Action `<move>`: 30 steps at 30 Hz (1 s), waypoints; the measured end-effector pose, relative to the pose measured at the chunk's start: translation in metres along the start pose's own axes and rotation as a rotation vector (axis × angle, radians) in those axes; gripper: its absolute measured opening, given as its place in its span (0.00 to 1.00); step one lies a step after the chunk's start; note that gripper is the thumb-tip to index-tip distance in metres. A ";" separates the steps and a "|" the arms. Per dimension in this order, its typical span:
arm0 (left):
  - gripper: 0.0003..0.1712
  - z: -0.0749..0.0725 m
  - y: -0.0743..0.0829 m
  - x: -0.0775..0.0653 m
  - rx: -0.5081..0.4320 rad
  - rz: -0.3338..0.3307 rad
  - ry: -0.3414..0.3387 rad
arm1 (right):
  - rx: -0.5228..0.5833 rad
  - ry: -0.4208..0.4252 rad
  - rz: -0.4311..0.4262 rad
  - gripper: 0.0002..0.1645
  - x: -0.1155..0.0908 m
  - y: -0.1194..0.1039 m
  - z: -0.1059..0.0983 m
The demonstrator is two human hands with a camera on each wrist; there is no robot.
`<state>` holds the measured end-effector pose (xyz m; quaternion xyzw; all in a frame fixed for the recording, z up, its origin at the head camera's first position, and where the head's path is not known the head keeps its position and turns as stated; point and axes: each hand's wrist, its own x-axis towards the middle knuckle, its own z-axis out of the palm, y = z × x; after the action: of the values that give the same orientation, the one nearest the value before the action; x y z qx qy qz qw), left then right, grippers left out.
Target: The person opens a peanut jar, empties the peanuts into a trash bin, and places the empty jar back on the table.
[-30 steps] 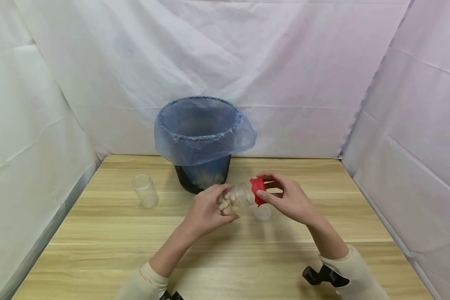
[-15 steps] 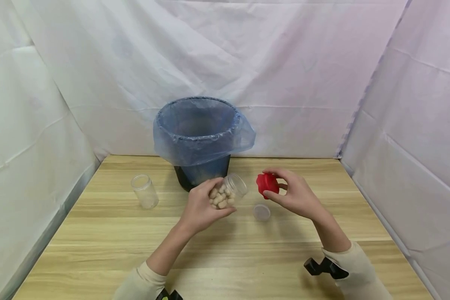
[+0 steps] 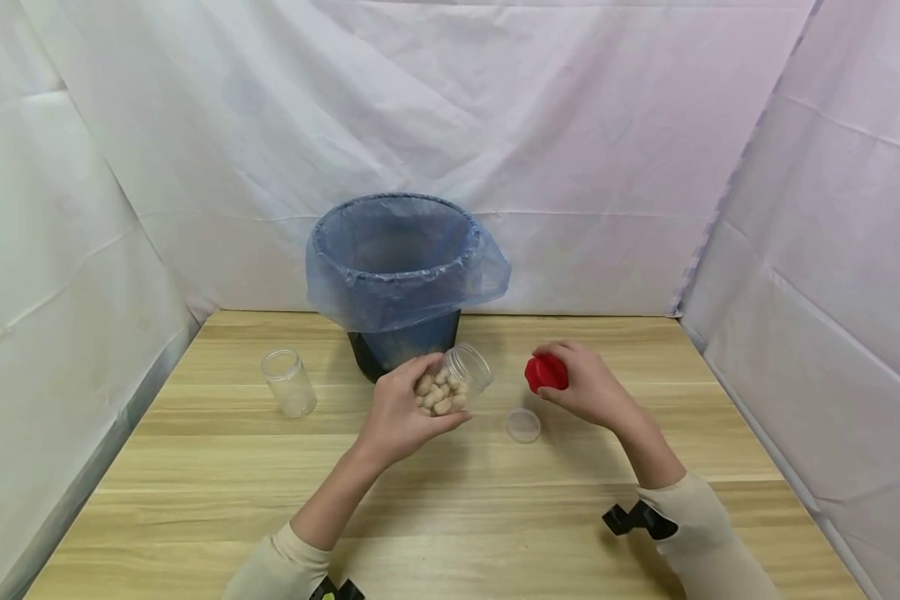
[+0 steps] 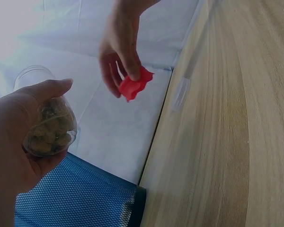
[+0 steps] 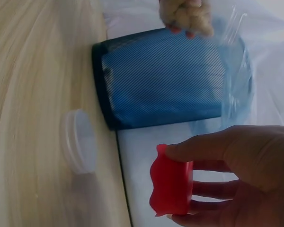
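My left hand [image 3: 399,414] grips a clear jar [image 3: 468,367] partly filled with pale, nut-like pieces [image 3: 441,395]. The jar is tilted, its uncovered mouth toward the upper right in the head view. To its right, my right hand [image 3: 587,385] holds a red scalloped cap [image 3: 546,374] between thumb and fingers, apart from the jar and above the table. The right wrist view shows the cap [image 5: 171,182] side-on, with a wavy edge. Below and between the hands, a clear round lid [image 3: 522,425] lies on the table.
A bin [image 3: 408,337] with a blue bag [image 3: 390,296] over its rim stands at the back, just behind the left hand. At the left, an uncovered clear jar [image 3: 290,385] stands on the wooden table [image 3: 450,517]. White sheets [image 3: 570,150] enclose the back and sides.
The red cap has come away from the jar's mouth and moved right with my right hand. My left hand has shifted slightly left, tilting the jar's mouth up.
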<state>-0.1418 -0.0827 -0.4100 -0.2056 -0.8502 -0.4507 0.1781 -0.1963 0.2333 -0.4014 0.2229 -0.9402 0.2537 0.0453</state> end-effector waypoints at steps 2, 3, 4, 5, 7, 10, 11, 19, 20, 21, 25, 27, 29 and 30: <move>0.46 0.000 0.000 0.000 -0.001 0.001 0.000 | -0.016 -0.019 0.009 0.31 0.001 0.006 0.004; 0.46 0.000 0.000 0.000 -0.002 0.001 -0.001 | -0.023 -0.028 0.013 0.31 0.002 0.009 0.006; 0.46 0.000 0.000 0.000 -0.002 0.000 -0.002 | -0.029 -0.036 0.016 0.31 0.003 0.011 0.008; 0.47 0.000 0.000 0.000 -0.003 0.000 -0.003 | -0.035 -0.043 0.017 0.30 0.003 0.014 0.009; 0.47 0.000 0.000 -0.001 -0.006 -0.003 -0.004 | -0.042 -0.057 0.016 0.29 0.005 0.019 0.013; 0.47 0.000 0.000 -0.001 -0.012 -0.008 -0.006 | -0.056 -0.079 0.018 0.29 0.006 0.025 0.018; 0.47 0.000 0.000 -0.001 -0.014 -0.010 -0.006 | -0.061 -0.089 0.017 0.29 0.006 0.027 0.020; 0.47 -0.001 0.002 -0.001 -0.027 -0.025 -0.006 | -0.078 -0.145 0.038 0.31 0.007 0.034 0.027; 0.47 -0.002 0.002 -0.001 -0.029 -0.028 -0.007 | -0.080 -0.149 0.038 0.31 0.007 0.034 0.027; 0.47 -0.002 0.002 -0.001 -0.030 -0.032 -0.008 | -0.079 -0.152 0.041 0.30 0.007 0.034 0.028; 0.47 -0.002 0.002 0.000 -0.031 -0.042 -0.013 | -0.079 -0.165 0.047 0.30 0.007 0.036 0.030; 0.47 -0.002 0.001 0.000 -0.028 -0.043 -0.013 | -0.076 -0.170 0.054 0.30 0.007 0.036 0.031; 0.47 -0.002 0.001 0.000 -0.028 -0.039 -0.012 | -0.075 -0.174 0.049 0.30 0.008 0.037 0.031; 0.47 -0.003 0.001 0.000 -0.029 -0.037 -0.010 | -0.074 -0.177 0.049 0.31 0.008 0.037 0.031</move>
<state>-0.1411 -0.0842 -0.4076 -0.1947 -0.8482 -0.4650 0.1627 -0.2186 0.2433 -0.4436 0.2194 -0.9544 0.1993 -0.0359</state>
